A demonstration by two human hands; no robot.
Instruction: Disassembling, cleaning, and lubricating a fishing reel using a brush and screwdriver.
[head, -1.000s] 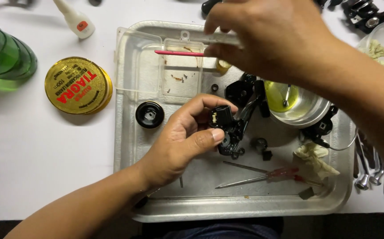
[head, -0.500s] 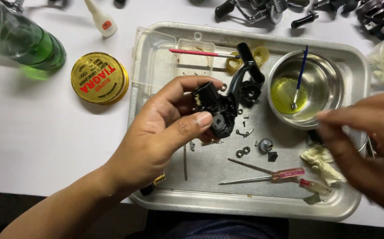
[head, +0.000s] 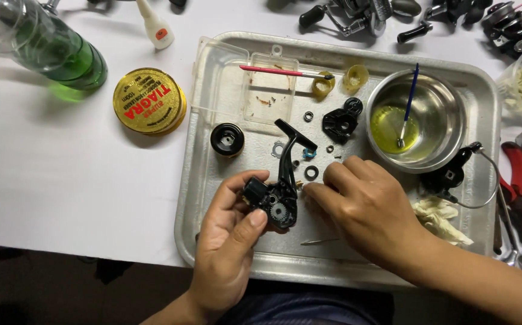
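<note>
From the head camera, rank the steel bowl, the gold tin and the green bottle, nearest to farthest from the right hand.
1. Steel bowl: on the tray, just above the right hand.
2. Gold tin: on the table, left of the tray.
3. Green bottle: far upper left corner.

Bright even light, soft shadows, sharp focus

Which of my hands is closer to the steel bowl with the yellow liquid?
Right. The right hand lies just below-left of the steel bowl; the left hand is farther left, holding the black reel body.
</note>
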